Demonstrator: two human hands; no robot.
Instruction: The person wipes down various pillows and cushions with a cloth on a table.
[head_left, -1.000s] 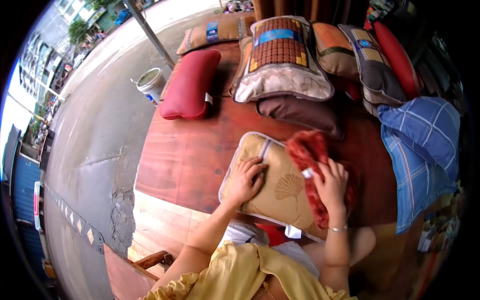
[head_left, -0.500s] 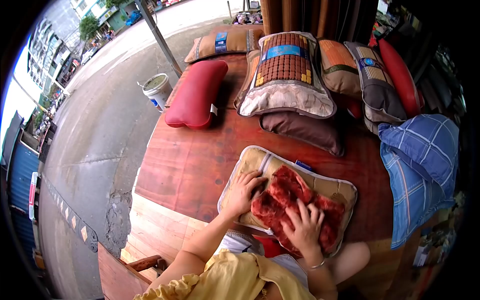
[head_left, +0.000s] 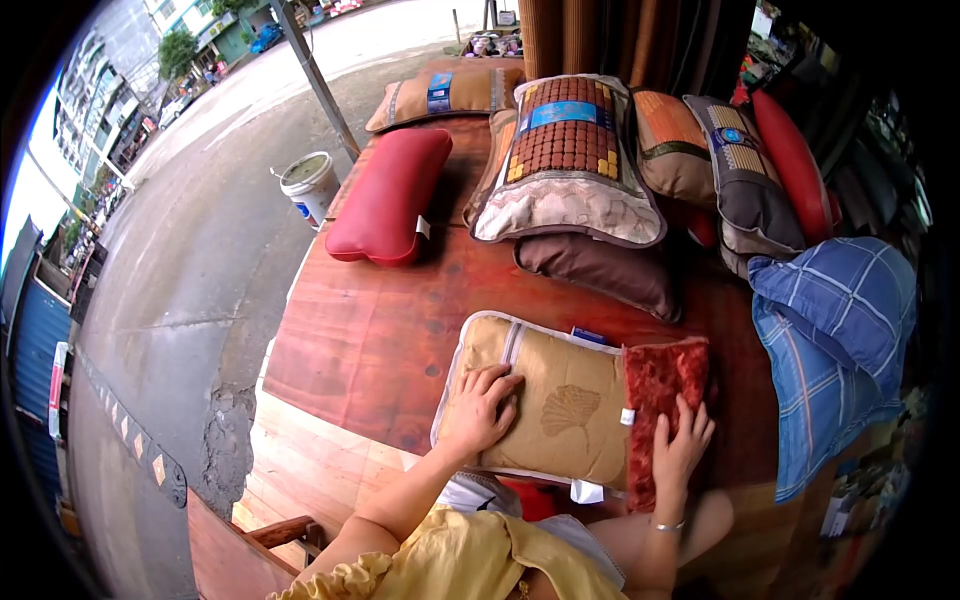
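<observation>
A tan pillow (head_left: 545, 450) with a pale border and a brown fan-shaped leaf print lies flat on the table before me. My left hand (head_left: 485, 410) rests on its left part, fingers lightly bent and apart, holding nothing. Over the pillow's right end lies a red plush cloth (head_left: 645, 455) in a strip, a small white tag at its left edge. My right hand (head_left: 682, 440) lies on that cloth with fingers spread. A blue label (head_left: 589, 336) shows at the pillow's far edge, and a white tag (head_left: 587, 491) hangs from its near edge.
Beyond is a red bolster (head_left: 390, 200) on the reddish wooden table (head_left: 340, 330). Several pillows are piled at the back, including one with a brown beaded top (head_left: 565, 130). Blue checked cloth (head_left: 835, 350) hangs at the right. A white bucket (head_left: 309, 185) stands beside the table.
The red plush cloth has gone from bunched over the pillow's middle to a strip at its right end, uncovering the leaf print. My right hand moved right with it; my left stayed on the pillow.
</observation>
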